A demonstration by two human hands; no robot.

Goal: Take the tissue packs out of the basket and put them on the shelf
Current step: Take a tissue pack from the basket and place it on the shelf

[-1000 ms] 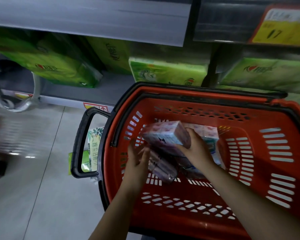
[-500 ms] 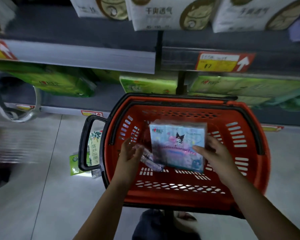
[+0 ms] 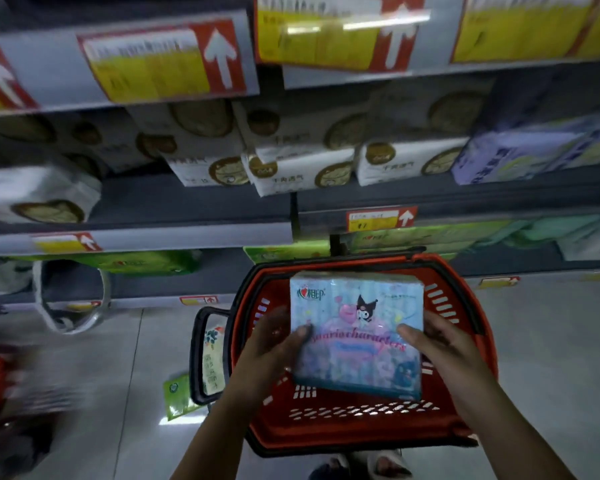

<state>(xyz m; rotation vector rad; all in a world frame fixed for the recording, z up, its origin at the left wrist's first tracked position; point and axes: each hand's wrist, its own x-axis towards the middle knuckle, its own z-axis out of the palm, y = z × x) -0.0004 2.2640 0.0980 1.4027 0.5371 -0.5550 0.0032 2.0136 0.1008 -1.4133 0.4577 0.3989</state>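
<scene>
Pastel tissue pack point(image 3: 357, 341) held over red basket point(image 3: 343, 436).

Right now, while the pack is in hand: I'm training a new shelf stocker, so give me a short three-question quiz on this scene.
1. Multiple choice: which hands grip the cartoon-print tissue pack? A: left only. B: right only. C: both.
2. True or false: the pack lies on the bottom of the red basket.
3. Fill in: the white arrows on the shelf price labels point ___.
Key: 1 C, the left hand and right hand grip its sides. 2 False, it is held over the basket. 3 Up.
</scene>
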